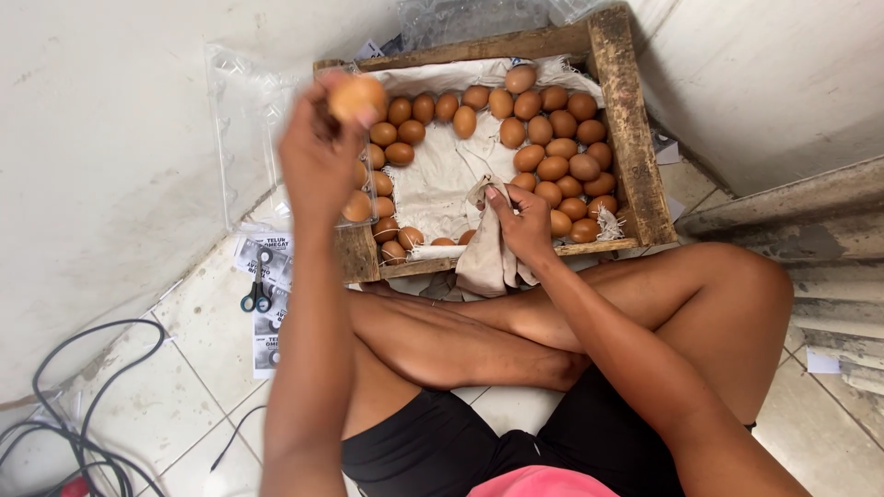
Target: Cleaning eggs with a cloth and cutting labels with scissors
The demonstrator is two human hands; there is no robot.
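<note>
the left hand (318,161) is raised, its grip closed around a brown oval egg (357,98) at the fingertips, above the near-left corner of the rough wooden crate (635,138). the right hand (523,225), lower and to the right, clutches a beige cloth (488,262). judging by this, a light hold and gentle wiping suit the fragile shell.

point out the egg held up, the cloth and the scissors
egg (356,97), head view, middle of the shell above the left fingertips
cloth (486,262), head view, hanging fold below the right hand
scissors (257,296), head view, handles on the floor papers

bare arms and legs, black shorts (433,446), seemingly pink top (539,482).
</note>
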